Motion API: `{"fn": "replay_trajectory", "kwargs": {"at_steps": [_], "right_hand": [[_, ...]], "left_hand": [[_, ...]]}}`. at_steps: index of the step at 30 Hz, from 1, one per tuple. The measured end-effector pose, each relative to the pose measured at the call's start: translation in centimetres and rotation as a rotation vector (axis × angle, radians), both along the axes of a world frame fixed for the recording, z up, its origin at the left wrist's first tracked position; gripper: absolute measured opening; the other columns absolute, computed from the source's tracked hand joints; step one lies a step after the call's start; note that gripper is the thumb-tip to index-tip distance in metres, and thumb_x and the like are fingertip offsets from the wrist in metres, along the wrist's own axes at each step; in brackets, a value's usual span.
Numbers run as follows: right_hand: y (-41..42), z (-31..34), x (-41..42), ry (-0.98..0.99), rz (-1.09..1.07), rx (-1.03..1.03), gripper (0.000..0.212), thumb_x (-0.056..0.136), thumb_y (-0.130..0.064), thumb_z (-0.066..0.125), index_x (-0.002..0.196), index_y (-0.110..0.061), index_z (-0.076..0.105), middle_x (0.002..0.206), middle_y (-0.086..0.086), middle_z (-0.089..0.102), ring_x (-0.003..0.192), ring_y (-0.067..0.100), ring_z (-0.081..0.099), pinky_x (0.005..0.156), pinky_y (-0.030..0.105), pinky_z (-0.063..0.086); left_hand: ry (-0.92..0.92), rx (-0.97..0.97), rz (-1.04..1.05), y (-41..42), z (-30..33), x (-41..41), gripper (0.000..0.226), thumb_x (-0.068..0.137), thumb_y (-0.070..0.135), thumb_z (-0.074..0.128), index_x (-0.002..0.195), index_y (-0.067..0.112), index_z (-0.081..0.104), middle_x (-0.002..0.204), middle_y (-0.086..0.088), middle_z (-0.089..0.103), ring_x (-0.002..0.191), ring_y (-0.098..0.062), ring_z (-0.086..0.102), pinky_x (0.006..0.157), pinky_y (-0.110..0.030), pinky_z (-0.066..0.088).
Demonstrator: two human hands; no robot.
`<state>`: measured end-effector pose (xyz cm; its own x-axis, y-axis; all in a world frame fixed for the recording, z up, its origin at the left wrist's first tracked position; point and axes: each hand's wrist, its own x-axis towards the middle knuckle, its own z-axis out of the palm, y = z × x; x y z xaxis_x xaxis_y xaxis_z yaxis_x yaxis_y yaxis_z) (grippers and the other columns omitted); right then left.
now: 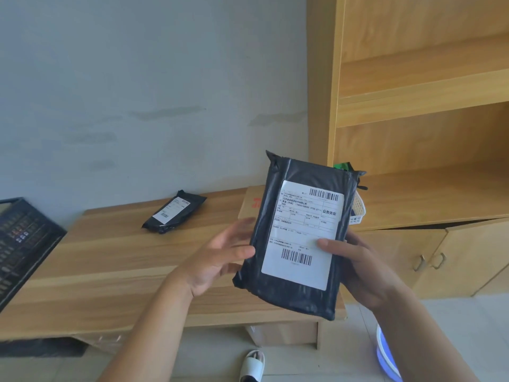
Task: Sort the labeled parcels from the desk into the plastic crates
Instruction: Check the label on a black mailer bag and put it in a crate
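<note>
Left hand (220,257): thumb and fingers gripping the left edge of a black parcel (297,235), centre frame. Right hand (355,267): holding the right edge, thumb on the white label (303,232). Parcel held upright above the desk (110,260). Black crate (22,244): left edge. Second parcel (173,212): flat on the desk, centre left. Shelves (421,86): upper right.
</note>
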<state>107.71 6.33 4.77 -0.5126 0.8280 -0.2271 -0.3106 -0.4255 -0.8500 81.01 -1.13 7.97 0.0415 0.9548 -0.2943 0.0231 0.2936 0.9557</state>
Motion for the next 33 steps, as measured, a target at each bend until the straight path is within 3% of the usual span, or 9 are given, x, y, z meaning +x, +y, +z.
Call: {"fn": "replay_trajectory", "kwargs": {"at_steps": [6, 12, 17, 24, 30, 33], "right_hand": [[-0.5, -1.1, -0.1, 0.022, 0.048, -0.005, 0.062, 0.07, -0.008, 0.078, 0.13, -0.012, 0.067, 0.127, 0.013, 0.073, 0.115, 0.038, 0.07, 0.105, 0.055, 0.051], [-1.3, -2.3, -1.0, 0.017, 0.132, -0.008, 0.075, 0.063, -0.013, 0.089, 0.133, -0.011, 0.064, 0.128, 0.014, 0.072, 0.115, 0.039, 0.071, 0.101, 0.052, 0.053], [-1.6, -1.9, -1.9, -0.009, 0.148, 0.018, 0.066, 0.07, -0.007, 0.082, 0.133, -0.012, 0.065, 0.13, 0.013, 0.072, 0.115, 0.038, 0.07, 0.102, 0.053, 0.053], [-2.6, -0.4, -6.4, -0.045, 0.186, 0.069, 0.067, 0.072, -0.009, 0.083, 0.135, -0.015, 0.062, 0.131, 0.011, 0.071, 0.117, 0.038, 0.07, 0.107, 0.058, 0.049], [-6.0, 2.3, -15.1, -0.122, 0.306, 0.176, 0.071, 0.068, -0.023, 0.086, 0.135, -0.024, 0.06, 0.122, 0.004, 0.076, 0.108, 0.029, 0.075, 0.094, 0.05, 0.055], [-9.3, 3.0, -19.9, -0.178, 0.445, 0.244, 0.079, 0.059, -0.039, 0.089, 0.133, -0.027, 0.063, 0.121, 0.003, 0.076, 0.109, 0.025, 0.074, 0.095, 0.051, 0.054]], "left_hand": [[0.041, -0.004, 0.003, -1.9, -1.1, 1.0, 0.069, 0.075, 0.029, 0.081, 0.141, 0.025, 0.061, 0.142, -0.003, 0.065, 0.13, -0.026, 0.062, 0.099, -0.042, 0.055], [0.041, -0.041, 0.013, -4.0, -1.8, 1.2, 0.068, 0.072, 0.024, 0.084, 0.136, 0.021, 0.063, 0.139, -0.003, 0.068, 0.127, -0.026, 0.065, 0.104, -0.042, 0.055], [0.019, -0.027, 0.051, -5.0, -2.3, 0.6, 0.069, 0.068, 0.023, 0.085, 0.134, 0.019, 0.064, 0.135, -0.004, 0.07, 0.124, -0.029, 0.067, 0.096, -0.037, 0.058], [-0.024, 0.059, 0.169, -7.7, -2.6, -2.7, 0.064, 0.068, 0.024, 0.085, 0.13, 0.019, 0.068, 0.132, -0.01, 0.071, 0.125, -0.033, 0.066, 0.104, -0.051, 0.053], [-0.078, 0.095, 0.397, -15.3, -2.7, -8.4, 0.068, 0.066, 0.023, 0.084, 0.131, 0.017, 0.065, 0.128, -0.008, 0.073, 0.12, -0.028, 0.069, 0.088, -0.033, 0.059], [-0.082, 0.075, 0.548, -20.9, -2.5, -11.7, 0.072, 0.064, 0.026, 0.084, 0.132, 0.021, 0.062, 0.125, -0.003, 0.075, 0.117, -0.024, 0.071, 0.088, -0.032, 0.06]]}}
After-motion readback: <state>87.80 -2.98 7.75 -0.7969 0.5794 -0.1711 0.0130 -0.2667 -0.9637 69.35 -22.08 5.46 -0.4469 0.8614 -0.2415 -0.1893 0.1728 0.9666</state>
